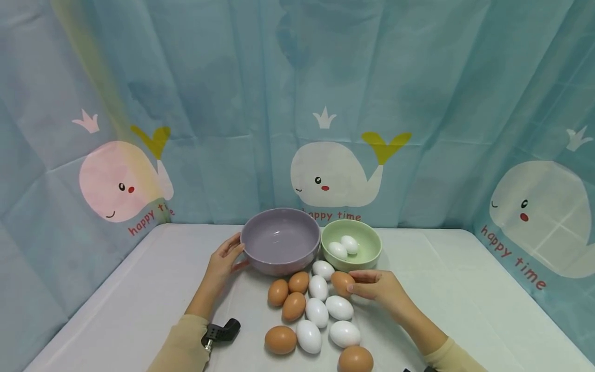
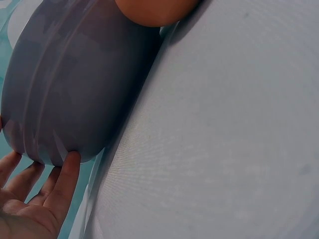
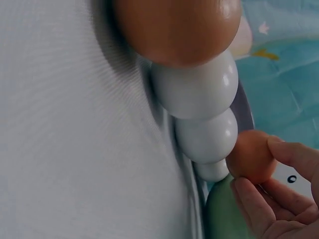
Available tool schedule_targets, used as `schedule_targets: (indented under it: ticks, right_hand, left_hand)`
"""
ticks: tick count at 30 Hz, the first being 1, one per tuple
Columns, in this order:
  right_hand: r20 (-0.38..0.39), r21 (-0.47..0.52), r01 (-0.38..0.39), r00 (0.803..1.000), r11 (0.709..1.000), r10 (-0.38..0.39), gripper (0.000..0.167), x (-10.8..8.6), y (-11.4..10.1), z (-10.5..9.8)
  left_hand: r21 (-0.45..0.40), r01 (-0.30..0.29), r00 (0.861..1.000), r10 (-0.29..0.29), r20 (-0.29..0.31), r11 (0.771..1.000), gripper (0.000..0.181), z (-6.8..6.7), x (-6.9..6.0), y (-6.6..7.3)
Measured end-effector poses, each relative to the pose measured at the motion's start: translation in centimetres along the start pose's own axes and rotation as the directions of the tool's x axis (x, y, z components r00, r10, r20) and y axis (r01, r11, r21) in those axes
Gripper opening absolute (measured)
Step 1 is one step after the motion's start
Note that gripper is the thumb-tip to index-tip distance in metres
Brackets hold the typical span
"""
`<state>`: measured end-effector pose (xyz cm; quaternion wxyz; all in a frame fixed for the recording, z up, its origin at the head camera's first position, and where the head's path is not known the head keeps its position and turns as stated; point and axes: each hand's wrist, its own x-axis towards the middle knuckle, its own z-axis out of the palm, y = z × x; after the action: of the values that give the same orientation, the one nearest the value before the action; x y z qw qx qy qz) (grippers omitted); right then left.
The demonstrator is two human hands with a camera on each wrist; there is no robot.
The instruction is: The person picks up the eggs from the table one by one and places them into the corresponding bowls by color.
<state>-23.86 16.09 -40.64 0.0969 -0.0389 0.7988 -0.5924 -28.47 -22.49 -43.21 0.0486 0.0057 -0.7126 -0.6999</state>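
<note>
In the head view my left hand (image 1: 223,263) rests its fingertips on the left side of the purple bowl (image 1: 279,240), which is empty. The left wrist view has the fingers (image 2: 65,184) touching the bowl's outer wall (image 2: 75,84). My right hand (image 1: 381,292) pinches a brown egg (image 1: 342,283) just in front of the green bowl (image 1: 372,248). Thumb and fingers hold that egg (image 3: 251,157) in the right wrist view too. Two white eggs (image 1: 349,245) lie inside the green bowl.
Several white eggs (image 1: 317,313) and brown eggs (image 1: 294,306) lie loose on the white table (image 1: 432,268) in front of the bowls. One brown egg (image 1: 355,359) sits nearest the front. A blue curtain (image 1: 251,103) with whale prints hangs behind the table.
</note>
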Motion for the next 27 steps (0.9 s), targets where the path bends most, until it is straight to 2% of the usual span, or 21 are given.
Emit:
schedule_targets:
  ticks: [4,13,19,27]
  right_hand:
    - [0.013,-0.012,0.011,1.000,1.000,-0.011,0.050,-0.2,-0.7,0.0]
    - [0.057,-0.057,0.094,0.994,0.994,-0.091,0.047,-0.1,-3.2,0.4]
    - [0.103,-0.024,0.115,0.988,0.993,-0.112,0.049,0.9,-4.5,0.9]
    - [0.116,0.008,0.137,0.984,0.991,-0.137,0.048,2.2,-6.4,1.7]
  left_hand:
    - [0.003,-0.002,1.000,0.002,-0.007,1.000,0.056,0.1,-0.1,0.0]
    - [0.001,-0.004,1.000,0.004,-0.013,1.000,0.061,0.2,0.0,-0.1]
    - [-0.002,-0.006,1.000,0.006,-0.009,1.000,0.060,0.2,-0.1,-0.1]
    - [-0.013,-0.012,1.000,0.012,-0.015,1.000,0.058,0.2,0.0,-0.2]
